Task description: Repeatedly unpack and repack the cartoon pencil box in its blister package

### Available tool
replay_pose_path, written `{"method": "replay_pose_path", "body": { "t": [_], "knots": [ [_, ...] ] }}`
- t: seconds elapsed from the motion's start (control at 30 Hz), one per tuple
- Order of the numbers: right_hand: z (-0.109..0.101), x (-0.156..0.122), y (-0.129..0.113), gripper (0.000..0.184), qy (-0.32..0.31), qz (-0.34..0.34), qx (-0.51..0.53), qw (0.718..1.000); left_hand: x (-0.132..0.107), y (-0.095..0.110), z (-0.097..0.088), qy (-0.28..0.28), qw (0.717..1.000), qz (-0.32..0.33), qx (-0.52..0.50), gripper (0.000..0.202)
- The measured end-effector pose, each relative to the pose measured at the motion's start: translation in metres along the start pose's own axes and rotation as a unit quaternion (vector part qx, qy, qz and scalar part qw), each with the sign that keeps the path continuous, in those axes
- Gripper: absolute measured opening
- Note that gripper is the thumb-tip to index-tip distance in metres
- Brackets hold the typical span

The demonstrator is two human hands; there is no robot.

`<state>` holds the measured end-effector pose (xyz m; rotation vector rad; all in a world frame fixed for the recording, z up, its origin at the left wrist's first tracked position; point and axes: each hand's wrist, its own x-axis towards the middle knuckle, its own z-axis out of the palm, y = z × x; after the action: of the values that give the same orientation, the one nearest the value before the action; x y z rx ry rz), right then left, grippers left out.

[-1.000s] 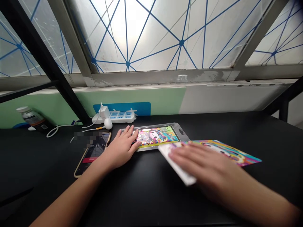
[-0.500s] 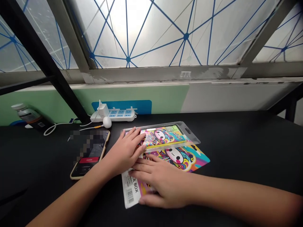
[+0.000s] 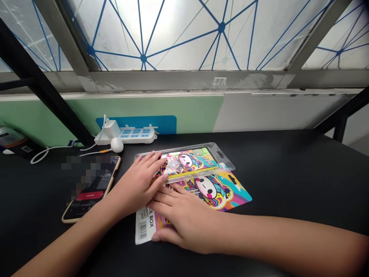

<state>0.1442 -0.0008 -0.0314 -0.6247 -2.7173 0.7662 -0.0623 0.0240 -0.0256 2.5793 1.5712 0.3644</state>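
Note:
My left hand (image 3: pixel 137 184) lies flat with fingers stretched on the left end of a clear plastic blister pack (image 3: pixel 221 157) that holds a colourful cartoon box (image 3: pixel 190 162). My right hand (image 3: pixel 181 217) lies flat, fingers spread, on a colourful printed card (image 3: pixel 227 190) with a white barcode end (image 3: pixel 142 227). The card's far edge sits under the near edge of the blister pack. Both rest on the black table (image 3: pixel 288 169).
A phone (image 3: pixel 92 188) with a lit screen lies left of my left hand. At the back stand a white power strip (image 3: pixel 135 134) with a plugged charger, a white round object (image 3: pixel 117 144) and a cable (image 3: pixel 43 153). A bottle (image 3: pixel 8 135) lies far left.
My right hand slid the printed card from the right side leftward and in under the blister pack's near edge. My left hand stayed on the pack. The camera view shifted slightly.

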Motion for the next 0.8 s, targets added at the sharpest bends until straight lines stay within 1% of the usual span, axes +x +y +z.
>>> {"method": "replay_pose_path", "body": {
  "t": [0.1, 0.17, 0.2, 0.27, 0.33, 0.37, 0.4, 0.43, 0.47, 0.5, 0.53, 0.57, 0.6, 0.63, 0.7, 0.77, 0.8],
  "knots": [
    [0.003, 0.001, -0.001, 0.059, 0.019, -0.004, -0.025, 0.999, 0.002, 0.001, 0.000, 0.004, 1.000, -0.001, -0.003, 0.052],
    [0.007, 0.002, -0.001, 0.053, 0.037, -0.010, -0.054, 0.998, 0.003, 0.001, 0.000, 0.009, 1.000, 0.002, -0.006, 0.052],
    [0.009, 0.003, -0.001, 0.048, 0.048, -0.020, -0.069, 0.996, 0.004, 0.001, 0.000, 0.010, 1.000, 0.003, -0.008, 0.052],
    [0.008, 0.004, 0.000, 0.037, 0.069, -0.066, -0.102, 0.990, 0.004, -0.001, 0.000, 0.009, 1.000, 0.005, -0.014, 0.051],
    [-0.002, 0.005, 0.003, 0.029, 0.091, -0.130, -0.145, 0.977, 0.005, -0.003, 0.000, 0.006, 1.000, 0.009, -0.018, 0.051],
    [-0.012, 0.004, 0.005, 0.032, 0.103, -0.153, -0.171, 0.968, 0.005, -0.004, 0.000, 0.004, 1.000, 0.011, -0.019, 0.051],
    [-0.024, 0.004, 0.009, 0.037, 0.118, -0.158, -0.196, 0.961, 0.005, -0.004, 0.000, 0.002, 1.000, 0.012, -0.019, 0.051],
    [-0.039, 0.003, 0.014, 0.041, 0.130, -0.141, -0.218, 0.957, 0.005, -0.005, 0.000, 0.000, 1.000, 0.013, -0.017, 0.052],
    [-0.055, 0.001, 0.021, 0.042, 0.144, -0.100, -0.234, 0.956, 0.004, -0.005, 0.000, -0.001, 1.000, 0.014, -0.015, 0.052],
    [-0.072, -0.001, 0.030, 0.039, 0.145, -0.037, -0.242, 0.959, 0.004, -0.005, 0.000, -0.001, 1.000, 0.014, -0.012, 0.053],
    [-0.088, -0.003, 0.040, 0.033, 0.119, 0.025, -0.239, 0.963, 0.004, -0.004, 0.000, -0.001, 1.000, 0.013, -0.009, 0.053],
    [-0.101, -0.006, 0.052, 0.029, 0.079, 0.083, -0.222, 0.968, 0.004, -0.004, 0.000, -0.001, 1.000, 0.011, -0.006, 0.053],
    [-0.113, -0.008, 0.065, 0.028, 0.040, 0.123, -0.195, 0.972, 0.004, -0.004, 0.000, 0.001, 1.000, 0.010, -0.004, 0.053],
    [-0.121, -0.010, 0.077, 0.034, 0.024, 0.147, -0.168, 0.974, 0.004, -0.003, 0.000, 0.002, 1.000, 0.009, -0.003, 0.053],
    [-0.131, -0.013, 0.099, 0.047, 0.014, 0.163, -0.116, 0.980, 0.004, -0.003, -0.001, 0.007, 1.000, 0.007, -0.001, 0.053],
    [-0.133, -0.015, 0.113, 0.056, 0.005, 0.164, -0.079, 0.983, 0.004, -0.003, -0.001, 0.005, 1.000, 0.012, 0.005, 0.056],
    [-0.133, -0.016, 0.117, 0.061, -0.004, 0.164, -0.069, 0.984, 0.004, -0.004, -0.002, 0.001, 1.000, 0.019, 0.010, 0.061]
  ]
}}
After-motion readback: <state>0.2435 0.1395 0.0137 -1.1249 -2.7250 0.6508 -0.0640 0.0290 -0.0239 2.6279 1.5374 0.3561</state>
